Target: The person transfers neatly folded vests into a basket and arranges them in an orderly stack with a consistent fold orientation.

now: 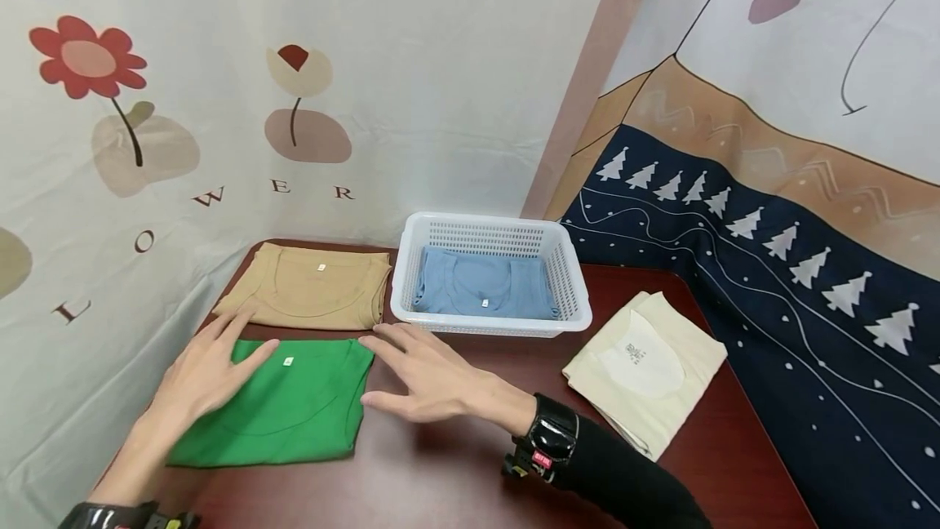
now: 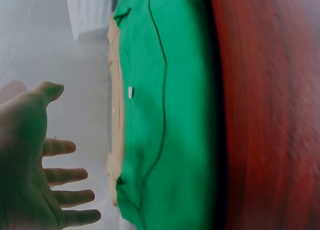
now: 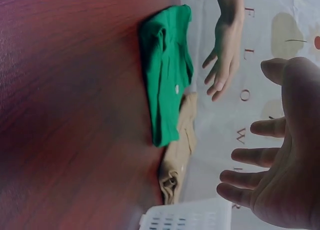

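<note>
Left hand (image 1: 200, 370) and right hand (image 1: 433, 376) hover, fingers (image 2: 67, 176) spread, beside folded green shirt (image 1: 294, 411).

We see a bare left hand (image 1: 209, 370) and a bare right hand (image 1: 433, 374). We note a plain black right sleeve (image 1: 624, 464), a glossy black right wrist unit (image 1: 554, 428) bearing a red label (image 1: 542, 460) with pale marks, and a similarly glossy black left wrist unit (image 1: 110, 516).

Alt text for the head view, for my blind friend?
A person's left hand and right hand hover by a folded green shirt. Farther back: a tan shirt and a white basket holding a blue shirt. Right: cream cloth.
</note>
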### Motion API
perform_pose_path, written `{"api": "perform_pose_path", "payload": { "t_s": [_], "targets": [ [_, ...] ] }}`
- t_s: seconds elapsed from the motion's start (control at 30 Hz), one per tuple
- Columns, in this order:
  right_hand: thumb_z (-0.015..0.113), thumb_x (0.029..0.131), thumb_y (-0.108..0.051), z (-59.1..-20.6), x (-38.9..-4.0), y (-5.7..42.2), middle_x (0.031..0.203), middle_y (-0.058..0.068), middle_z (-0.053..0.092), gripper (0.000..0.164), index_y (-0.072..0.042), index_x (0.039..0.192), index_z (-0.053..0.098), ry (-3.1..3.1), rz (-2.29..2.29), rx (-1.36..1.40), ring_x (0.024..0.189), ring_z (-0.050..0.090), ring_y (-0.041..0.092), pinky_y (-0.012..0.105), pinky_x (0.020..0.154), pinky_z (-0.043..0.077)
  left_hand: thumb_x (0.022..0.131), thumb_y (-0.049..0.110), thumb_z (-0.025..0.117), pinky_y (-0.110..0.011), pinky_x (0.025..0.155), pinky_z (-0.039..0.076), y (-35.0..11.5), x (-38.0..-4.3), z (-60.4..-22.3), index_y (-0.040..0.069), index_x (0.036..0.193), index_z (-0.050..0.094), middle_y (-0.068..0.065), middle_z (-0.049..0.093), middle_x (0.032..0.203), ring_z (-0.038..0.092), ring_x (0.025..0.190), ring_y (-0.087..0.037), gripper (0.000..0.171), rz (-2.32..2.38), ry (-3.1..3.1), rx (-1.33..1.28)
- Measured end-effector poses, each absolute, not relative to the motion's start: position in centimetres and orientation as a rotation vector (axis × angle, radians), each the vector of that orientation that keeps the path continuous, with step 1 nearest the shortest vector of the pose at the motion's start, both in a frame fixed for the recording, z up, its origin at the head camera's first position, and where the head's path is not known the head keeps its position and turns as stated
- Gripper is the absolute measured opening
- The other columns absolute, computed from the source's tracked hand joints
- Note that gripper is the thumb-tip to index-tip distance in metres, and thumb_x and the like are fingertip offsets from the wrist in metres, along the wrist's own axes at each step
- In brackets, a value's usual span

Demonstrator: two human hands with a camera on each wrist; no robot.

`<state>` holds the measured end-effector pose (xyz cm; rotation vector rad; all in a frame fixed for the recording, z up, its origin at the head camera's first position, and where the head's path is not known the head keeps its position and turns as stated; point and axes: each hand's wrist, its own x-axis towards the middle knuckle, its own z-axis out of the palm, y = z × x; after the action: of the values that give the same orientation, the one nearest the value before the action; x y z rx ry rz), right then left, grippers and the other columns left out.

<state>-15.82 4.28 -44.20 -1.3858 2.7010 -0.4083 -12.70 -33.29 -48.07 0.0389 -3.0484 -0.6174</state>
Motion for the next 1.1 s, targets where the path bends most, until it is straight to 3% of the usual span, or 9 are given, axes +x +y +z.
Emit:
{"api": "perform_pose_path", "payload": {
  "t_s": [0.37, 0.7, 0.83, 0.93, 1.1],
  "targets": [
    [0.059, 0.111, -0.060, -46.2, -16.4, 2.7, 0.178, 0.011, 0.047, 0.078, -0.016, 0.174, 0.042, 2.631, -0.535, -1.261, 0.164, 0.050, 0.027, 0.044, 0.133, 0.046, 0.114, 0.067, 0.051, -0.090, 0.103, 0.041, -35.8, -11.7, -48.7, -0.004, 0.172, 0.033, -0.048, 0.037, 0.165, 0.043, 0.141, -0.076, 0.093, -0.636, -3.086, 0.120],
    [0.063, 0.112, -0.048, -47.1, -16.6, 1.4, 0.171, 0.011, 0.057, 0.073, -0.006, 0.169, 0.047, 2.564, -0.748, -1.047, 0.161, 0.054, 0.025, 0.038, 0.132, 0.047, 0.114, 0.068, 0.049, -0.088, 0.107, 0.041, -37.1, -11.2, -49.4, -0.018, 0.168, 0.027, -0.054, 0.037, 0.160, 0.040, 0.142, -0.077, 0.104, -0.687, -3.142, 0.207],
    [0.069, 0.110, -0.043, -47.5, -16.8, 1.0, 0.157, 0.012, 0.070, 0.066, -0.004, 0.162, 0.056, 2.562, -0.821, -0.999, 0.147, 0.067, 0.024, 0.032, 0.121, 0.056, 0.114, 0.068, 0.049, -0.085, 0.101, 0.047, -37.4, -11.3, -49.4, -0.024, 0.164, 0.028, -0.055, 0.041, 0.156, 0.045, 0.136, -0.078, 0.107, -0.676, -3.182, 0.233],
    [0.074, 0.107, -0.040, -47.8, -17.1, 0.8, 0.137, 0.012, 0.078, 0.062, -0.002, 0.155, 0.062, 2.531, -0.897, -0.926, 0.125, 0.075, 0.018, 0.025, 0.104, 0.060, 0.114, 0.067, 0.049, -0.083, 0.098, 0.049, -37.6, -11.4, -49.5, -0.027, 0.161, 0.030, -0.056, 0.043, 0.153, 0.048, 0.131, -0.079, 0.107, -0.662, -3.200, 0.253],
    [0.080, 0.102, -0.037, -48.1, -17.3, 0.4, 0.114, 0.004, 0.083, 0.060, 0.001, 0.146, 0.068, 2.442, -1.042, -0.691, 0.095, 0.072, 0.002, 0.020, 0.089, 0.059, 0.113, 0.065, 0.053, -0.084, 0.098, 0.048, -37.6, -11.4, -49.6, -0.028, 0.156, 0.036, -0.057, 0.046, 0.149, 0.049, 0.129, -0.080, 0.104, -0.652, -3.194, 0.297]
  ]
}}
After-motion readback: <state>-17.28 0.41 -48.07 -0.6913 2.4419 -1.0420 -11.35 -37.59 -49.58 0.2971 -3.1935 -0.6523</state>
